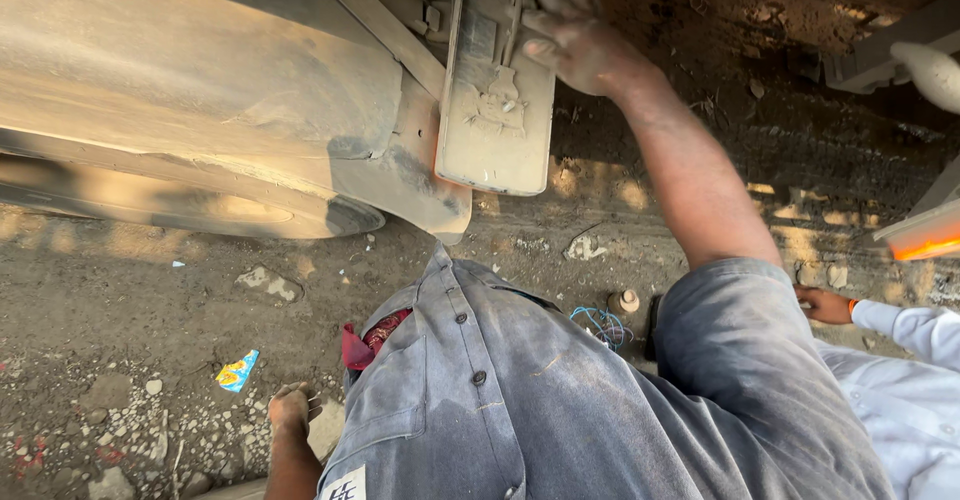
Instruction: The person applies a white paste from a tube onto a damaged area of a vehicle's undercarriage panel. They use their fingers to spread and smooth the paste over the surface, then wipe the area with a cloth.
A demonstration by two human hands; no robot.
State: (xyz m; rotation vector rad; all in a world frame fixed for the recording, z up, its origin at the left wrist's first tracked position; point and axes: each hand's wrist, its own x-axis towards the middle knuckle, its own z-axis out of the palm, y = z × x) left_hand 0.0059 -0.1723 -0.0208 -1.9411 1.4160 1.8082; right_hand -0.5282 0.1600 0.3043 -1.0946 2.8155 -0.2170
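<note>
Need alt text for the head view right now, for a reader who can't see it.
Right hand reaches up to the top of a dusty mud flap behind a vehicle fender. Left hand hangs low over littered dirt ground; another person's hand shows at right.

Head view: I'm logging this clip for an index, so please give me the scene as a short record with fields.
Setting: outdoors, dirt ground strewn with stones
Right hand: raised, touching the top edge of a dusty mud flap on a vehicle
Left hand: hanging low by the side, holding nothing
Beside the flap: dusty fender
On the ground: blue wrapper, blue wire tangle
Clothing: grey button shirt
Other person: hand in a white sleeve, lower right
</note>
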